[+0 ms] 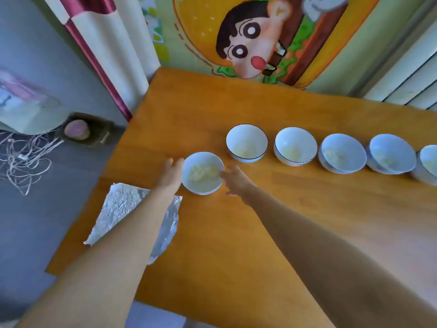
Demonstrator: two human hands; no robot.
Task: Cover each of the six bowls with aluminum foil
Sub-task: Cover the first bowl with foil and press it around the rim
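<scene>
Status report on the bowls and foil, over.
Left hand, right hand open, flanking nearest bowl. All six bowls uncovered. Foil on table, partly hidden by left forearm.

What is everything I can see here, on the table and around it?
Wooden table: one, orange-brown; centre.
White round ceramic bowls: six, white, some dark-rimmed; five in a row across the table, one nearer.
Pale food: a little in each bowl, yellowish.
Crinkled aluminium foil: sheet count unclear, silver; table's near left corner.
Cartoon wall picture: one, multicoloured; behind the table.
Curtain: one, red and cream; far left.
Tangled cord: one, whitish; floor, left.
Left hand: one, open, left of the nearest bowl.
Right hand: one, open, right of it.
</scene>
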